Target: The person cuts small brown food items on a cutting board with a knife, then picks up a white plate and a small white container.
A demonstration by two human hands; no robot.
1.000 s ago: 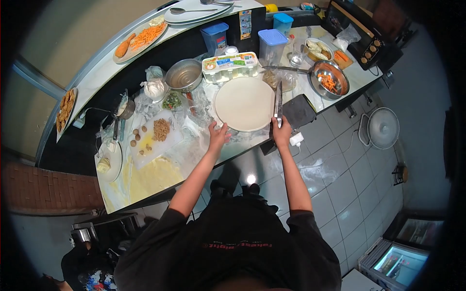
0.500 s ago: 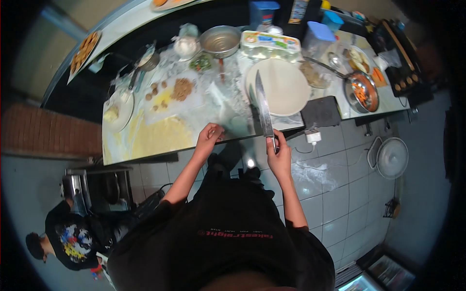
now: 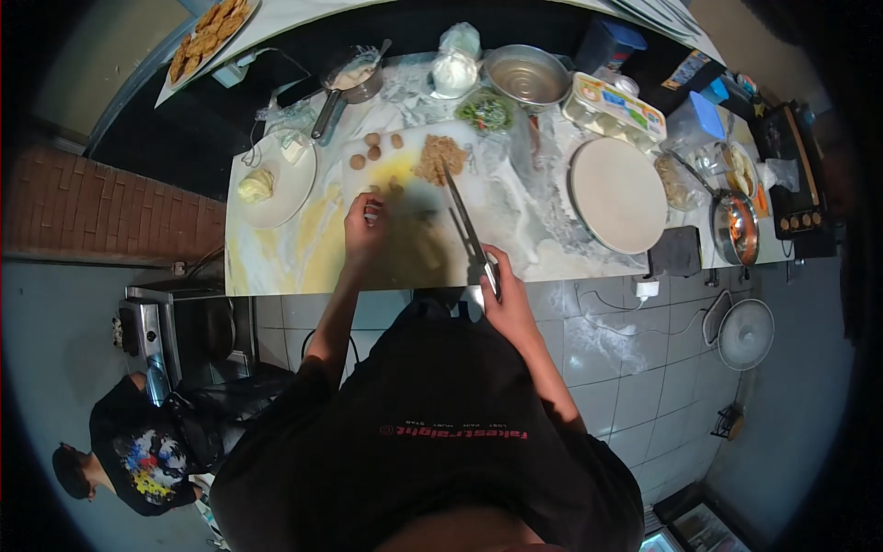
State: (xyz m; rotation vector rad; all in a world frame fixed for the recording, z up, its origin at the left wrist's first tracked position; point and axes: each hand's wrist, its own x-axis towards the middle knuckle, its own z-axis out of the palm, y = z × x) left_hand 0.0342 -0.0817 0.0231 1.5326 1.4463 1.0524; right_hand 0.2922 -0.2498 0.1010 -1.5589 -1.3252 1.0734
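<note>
In my right hand [image 3: 508,299] is a long kitchen knife [image 3: 465,219], gripped by its dark handle. The blade points away from me over a white cutting board [image 3: 359,166], its tip at a heap of finely chopped brown food [image 3: 440,161]. My left hand [image 3: 364,224] is over the board's near left part, fingers loosely bent and apart, with nothing visible in them. Just beyond its fingers lie several small brown balls [image 3: 358,162], some whole and some apparently cut. A yellow patch, possibly reflected light, shows among them.
A plate with a pale lump [image 3: 303,189] stands left, a saucepan [image 3: 363,85] behind it. Bagged chopped greens [image 3: 485,112], a metal bowl [image 3: 529,77] and an egg carton [image 3: 614,109] line the back. A large plate [image 3: 618,195] sits right. Another person [image 3: 147,451] is behind left.
My view and both hands have shifted left along the counter. The knife has moved from beside the large plate to over the cutting board. My left hand has reached in over the board.
</note>
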